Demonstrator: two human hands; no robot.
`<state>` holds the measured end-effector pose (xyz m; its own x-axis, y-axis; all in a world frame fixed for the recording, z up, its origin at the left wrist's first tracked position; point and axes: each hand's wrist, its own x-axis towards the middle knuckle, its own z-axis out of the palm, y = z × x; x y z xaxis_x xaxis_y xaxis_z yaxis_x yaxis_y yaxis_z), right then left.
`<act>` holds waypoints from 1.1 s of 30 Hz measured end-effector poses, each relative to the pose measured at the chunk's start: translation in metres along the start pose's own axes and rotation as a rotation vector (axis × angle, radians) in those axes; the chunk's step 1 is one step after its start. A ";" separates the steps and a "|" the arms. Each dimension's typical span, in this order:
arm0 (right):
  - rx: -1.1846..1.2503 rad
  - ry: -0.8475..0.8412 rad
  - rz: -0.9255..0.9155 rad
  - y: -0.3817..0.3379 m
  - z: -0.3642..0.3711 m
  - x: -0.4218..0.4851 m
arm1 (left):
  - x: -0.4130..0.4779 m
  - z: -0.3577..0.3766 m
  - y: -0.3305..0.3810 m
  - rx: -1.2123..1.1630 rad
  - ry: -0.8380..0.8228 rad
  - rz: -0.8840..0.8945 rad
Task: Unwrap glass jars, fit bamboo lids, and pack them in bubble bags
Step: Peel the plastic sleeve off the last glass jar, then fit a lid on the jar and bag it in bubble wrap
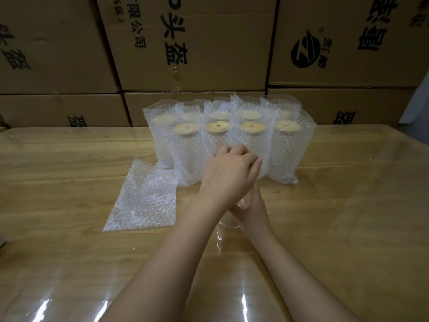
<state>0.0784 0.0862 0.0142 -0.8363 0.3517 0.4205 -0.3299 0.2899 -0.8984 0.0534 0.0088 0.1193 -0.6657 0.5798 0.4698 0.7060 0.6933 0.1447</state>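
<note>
Packing table [348, 205], cartons [197, 43] stacked behind.
Bagged lidded jars [285, 149] are ranked rearward as finished; a flat bubble bag [144, 198] is laid ready. A bare glass jar [226, 225] is gripped by the right hand [251, 205]; the left hand [229, 166] is curled at its far end, grasp hidden.

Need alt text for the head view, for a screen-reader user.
Two bare hands cross over a clear glass jar on a wooden table: the right hand holds it, the left hand curls above, its grip hidden. Behind stand bubble-bagged jars with bamboo lids, a flat bubble bag beside them, and cardboard boxes.
</note>
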 end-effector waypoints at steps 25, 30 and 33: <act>0.222 -0.097 0.136 0.006 -0.004 -0.004 | -0.091 0.031 -0.083 -0.553 0.276 -0.167; 0.233 -0.108 0.159 0.000 -0.004 -0.005 | -0.118 0.027 -0.152 0.096 -0.163 -0.325; 0.238 -0.110 0.161 -0.001 -0.005 -0.006 | -0.121 0.021 -0.164 0.169 -0.224 -0.238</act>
<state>0.0858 0.0887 0.0135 -0.9244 0.2739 0.2654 -0.2714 0.0165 -0.9623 0.0131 -0.1657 0.0201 -0.8560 0.4607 0.2348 0.4880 0.8698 0.0724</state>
